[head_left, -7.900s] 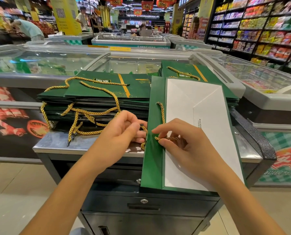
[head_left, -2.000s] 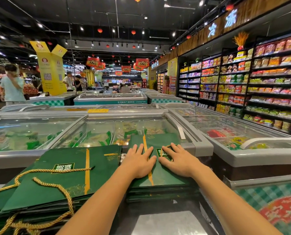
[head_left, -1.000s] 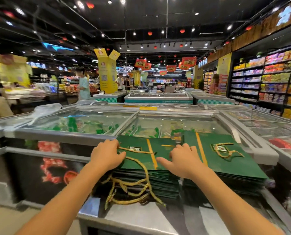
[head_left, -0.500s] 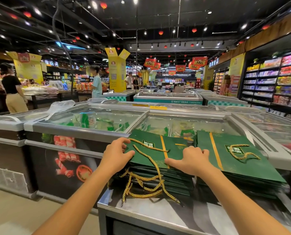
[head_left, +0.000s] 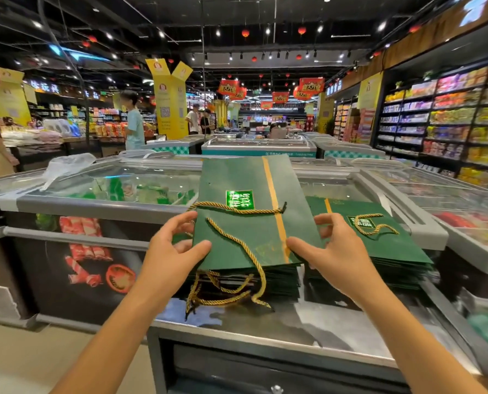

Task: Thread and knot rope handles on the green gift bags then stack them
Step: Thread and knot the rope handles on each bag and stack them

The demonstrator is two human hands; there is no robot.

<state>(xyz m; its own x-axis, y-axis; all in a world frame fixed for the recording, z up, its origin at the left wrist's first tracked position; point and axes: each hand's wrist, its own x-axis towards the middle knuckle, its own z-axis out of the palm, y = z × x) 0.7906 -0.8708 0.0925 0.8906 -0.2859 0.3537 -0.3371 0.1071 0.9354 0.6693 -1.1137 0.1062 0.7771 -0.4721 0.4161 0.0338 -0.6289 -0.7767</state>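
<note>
A flat green gift bag [head_left: 248,206] with a gold stripe and a gold rope [head_left: 237,243] across its face is tilted up off the left stack of green bags [head_left: 265,282]. My left hand [head_left: 174,251] pinches its near left corner, thumb on top. My right hand [head_left: 331,245] pinches its near right edge. More gold rope hangs off the front of that stack. A second stack of green bags [head_left: 379,251] lies to the right, with a gold rope handle [head_left: 375,226] on its top bag.
Both stacks sit on a steel counter [head_left: 279,328] in front of glass-topped chest freezers [head_left: 100,189]. Stocked shelves [head_left: 450,123] line the right side. Several people stand at the back left, one in a light blue shirt [head_left: 134,126].
Both hands rested on the left stack half a second ago; now they grip the top bag's near corners and have raised it, far end up.
</note>
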